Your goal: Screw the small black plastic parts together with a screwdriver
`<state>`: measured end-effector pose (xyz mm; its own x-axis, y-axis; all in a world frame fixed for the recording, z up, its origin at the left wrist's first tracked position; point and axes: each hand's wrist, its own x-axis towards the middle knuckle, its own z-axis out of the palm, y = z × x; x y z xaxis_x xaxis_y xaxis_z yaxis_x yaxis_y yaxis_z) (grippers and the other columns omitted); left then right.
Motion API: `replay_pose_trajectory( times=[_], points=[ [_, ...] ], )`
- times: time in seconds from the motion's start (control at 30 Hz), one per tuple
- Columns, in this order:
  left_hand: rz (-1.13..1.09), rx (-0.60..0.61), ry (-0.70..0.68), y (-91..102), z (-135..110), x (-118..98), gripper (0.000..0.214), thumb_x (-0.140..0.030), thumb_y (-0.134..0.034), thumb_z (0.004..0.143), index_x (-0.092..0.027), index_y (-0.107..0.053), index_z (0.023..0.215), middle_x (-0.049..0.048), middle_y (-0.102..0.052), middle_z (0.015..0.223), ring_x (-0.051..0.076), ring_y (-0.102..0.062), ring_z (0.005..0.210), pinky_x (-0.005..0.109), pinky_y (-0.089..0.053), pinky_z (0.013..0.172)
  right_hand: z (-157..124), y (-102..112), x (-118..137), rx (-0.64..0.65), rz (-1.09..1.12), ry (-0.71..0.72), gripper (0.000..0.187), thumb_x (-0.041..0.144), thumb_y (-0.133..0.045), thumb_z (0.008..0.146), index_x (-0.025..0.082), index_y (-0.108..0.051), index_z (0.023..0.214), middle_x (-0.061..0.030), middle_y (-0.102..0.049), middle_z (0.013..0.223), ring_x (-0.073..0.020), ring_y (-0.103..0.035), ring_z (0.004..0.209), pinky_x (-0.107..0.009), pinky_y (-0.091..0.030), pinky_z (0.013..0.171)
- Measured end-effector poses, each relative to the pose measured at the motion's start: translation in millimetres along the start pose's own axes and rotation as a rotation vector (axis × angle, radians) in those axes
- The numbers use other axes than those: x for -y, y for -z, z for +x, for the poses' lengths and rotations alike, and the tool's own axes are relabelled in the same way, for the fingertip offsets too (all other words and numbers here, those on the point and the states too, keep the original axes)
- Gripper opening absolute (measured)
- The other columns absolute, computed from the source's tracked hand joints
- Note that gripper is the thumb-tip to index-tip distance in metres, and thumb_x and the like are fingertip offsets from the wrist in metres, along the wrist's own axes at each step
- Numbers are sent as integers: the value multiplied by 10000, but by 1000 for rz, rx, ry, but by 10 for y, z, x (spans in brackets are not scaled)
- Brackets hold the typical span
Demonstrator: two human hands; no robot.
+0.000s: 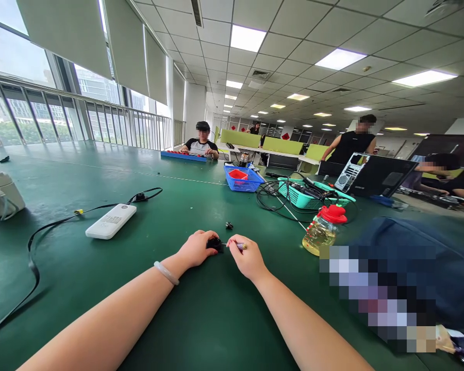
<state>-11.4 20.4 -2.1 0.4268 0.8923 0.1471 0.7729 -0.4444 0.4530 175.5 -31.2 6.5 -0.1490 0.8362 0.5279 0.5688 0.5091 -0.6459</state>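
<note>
My left hand [196,249] rests on the green table [100,288], its fingers closed on a small black part [215,243]. My right hand [246,255] sits just to the right of it, pinched on a thin tool [239,246] whose tip points at the black part. A second small black piece [229,225] lies loose on the table a little beyond the hands. A pale bracelet [166,272] circles my left wrist.
A white power bank [111,221] with a black cable [34,242] lies at left. A red-capped bottle of yellow liquid [323,230] stands at right, behind it a teal basket [307,195], a blue basket [243,180] and an open computer case [373,175]. Other people sit at the far edges.
</note>
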Motion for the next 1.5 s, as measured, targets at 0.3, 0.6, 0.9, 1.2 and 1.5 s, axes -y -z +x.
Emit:
replay_pose_trajectory(
  times=[0.3, 0.6, 0.9, 1.2, 1.5],
  points=[
    [16, 7, 10, 7, 1, 10, 439, -327, -695, 752, -270, -594, 1175, 68, -633, 1089, 253, -601, 1040, 363, -470, 942, 13, 34, -4, 20, 122, -85, 282, 320, -401, 868, 210, -559, 662, 37, -439, 534, -137, -420, 522, -253, -315, 529],
    [59, 31, -46, 10, 6, -3, 452, -291, -686, 769, -245, -573, 1204, 73, -654, 1095, 252, -605, 1043, 355, -462, 940, -23, 25, 52, 46, 101, -42, 41, 237, -473, 762, 235, -442, 735, 62, -446, 587, -121, -418, 523, -233, -328, 525],
    [104, 26, -120, 4, 14, 26, 412, -353, -660, 801, -228, -573, 1184, 80, -668, 1076, 265, -607, 1041, 364, -467, 914, -58, -13, 124, 113, -45, 53, 134, 301, -446, 838, 239, -525, 749, 12, -557, 651, -151, -498, 588, -254, -376, 586],
    [110, 5, -134, 0, -13, 5, 371, -332, -635, 810, -224, -572, 1160, 78, -669, 1053, 265, -604, 1022, 362, -466, 894, -72, 49, 79, -94, -53, 84, 223, 350, -436, 900, 220, -526, 741, 31, -477, 581, -125, -435, 510, -239, -352, 545],
    [103, -12, -197, -34, -40, -14, 395, -310, -587, 837, -209, -534, 1215, 90, -650, 1139, 262, -577, 1071, 385, -453, 944, -38, 25, -8, -112, -26, 28, 265, 396, -425, 906, 221, -511, 726, 36, -473, 569, -124, -428, 513, -236, -346, 531]
  ],
)
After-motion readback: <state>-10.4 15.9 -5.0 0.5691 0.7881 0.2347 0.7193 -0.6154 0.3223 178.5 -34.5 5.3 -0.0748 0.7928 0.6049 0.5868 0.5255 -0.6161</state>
